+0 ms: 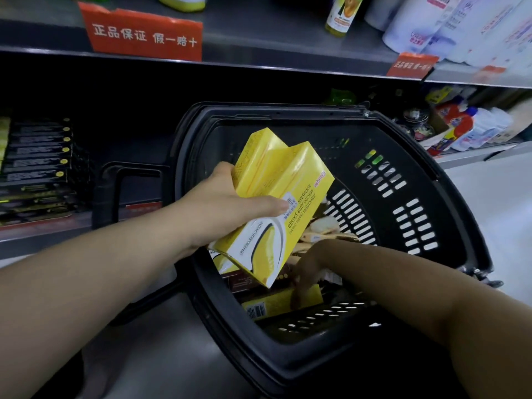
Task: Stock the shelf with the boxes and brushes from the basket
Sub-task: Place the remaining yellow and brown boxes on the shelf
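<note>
My left hand [230,208] clamps two yellow boxes [288,180]: light, stiff card, slick; grip mid-width. My right hand [305,272] deep in basket [449,203], grip unclear.

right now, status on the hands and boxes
Left hand grips two yellow boxes above the basket. Right hand down in the basket on a third box, grip unclear. Nothing blocking the hands.
</note>
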A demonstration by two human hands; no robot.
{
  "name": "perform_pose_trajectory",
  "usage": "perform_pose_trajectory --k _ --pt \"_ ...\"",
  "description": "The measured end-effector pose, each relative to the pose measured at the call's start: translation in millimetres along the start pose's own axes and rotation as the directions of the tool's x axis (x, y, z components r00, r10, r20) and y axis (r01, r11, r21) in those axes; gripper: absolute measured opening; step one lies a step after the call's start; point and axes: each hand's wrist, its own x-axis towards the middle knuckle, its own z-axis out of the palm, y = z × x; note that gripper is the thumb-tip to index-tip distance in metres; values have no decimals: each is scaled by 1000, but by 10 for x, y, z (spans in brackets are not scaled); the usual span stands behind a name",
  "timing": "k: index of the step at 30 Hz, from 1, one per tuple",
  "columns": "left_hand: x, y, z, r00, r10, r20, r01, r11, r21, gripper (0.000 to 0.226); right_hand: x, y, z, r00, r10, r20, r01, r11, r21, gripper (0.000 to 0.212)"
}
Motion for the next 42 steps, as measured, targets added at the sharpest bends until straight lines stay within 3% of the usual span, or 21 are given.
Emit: perform_pose_trajectory --k 2,4,6,9,13,16,19,22,24,27,30,33,36,38,42 --pt "-4 7 -5 1000 4 -19 -4 1000 -27 71 -189 109 -65 997 -68 -39 71 995 68 91" --pt "-6 21 -26 999 4 -49 -7 998 -57 72 -501 303 -118 966 -179 -186 219 949 228 87" --pt "-13 60 -89 996 -4 -87 -5 995 -100 76 -871 519 -168 889 -246 -386 388 852 351 79" --pt "-29 124 -256 991 -13 -134 -9 986 -165 91 -1396 677 -172 721 -310 -620 653 603 459 69" --pt "-124 179 -413 985 -22 -173 -20 971 -236 96 -1953 474 -124 509 -362 -781 858 289 425 82" --pt "-241 165 -453 987 -30 -158 -12 966 -257 100 -2188 207 -164 410 -387 -826 912 168 374 83" --pt "-377 121 -514 990 -42 -135 -2 950 -313 100 -2257 -115 -286 324 -236 -916 946 53 321 74" --pt "-505 32 -655 989 -52 -140 -1 933 -360 101 -2237 -534 -444 320 -83 -944 931 -155 330 67" --pt "-579 -22 -756 984 -78 -159 7 915 -404 98 -2206 -820 -535 322 -21 -946 910 -268 316 46" --pt "-649 -109 -898 948 -143 -283 -9 880 -475 94 -2151 -1225 -652 426 96 -899 857 -362 367 20" --pt "-673 -229 -1014 916 -161 -368 -20 898 -441 98 -2111 -1572 -754 564 159 -810 809 -303 503 32" --pt "-681 -338 -1103 893 -233 -386 -1 856 -517 108 -2093 -1802 -821 588 163 -792 809 -146 570 38" --pt "-675 -411 -1103 912 -247 -327 -9 785 -620 115 -2165 -1897 -859 628 120 -769 774 -195 602 33" --pt "-647 -459 -1059 922 -249 -296 -6 756 -655 105 -2230 -1914 -870 646 67 -761 748 -256 612 28" --pt "-638 -502 -1000 951 -231 -207 -3 660 -751 101 -2271 -1844 -885 610 -12 -792 754 -300 585 38"
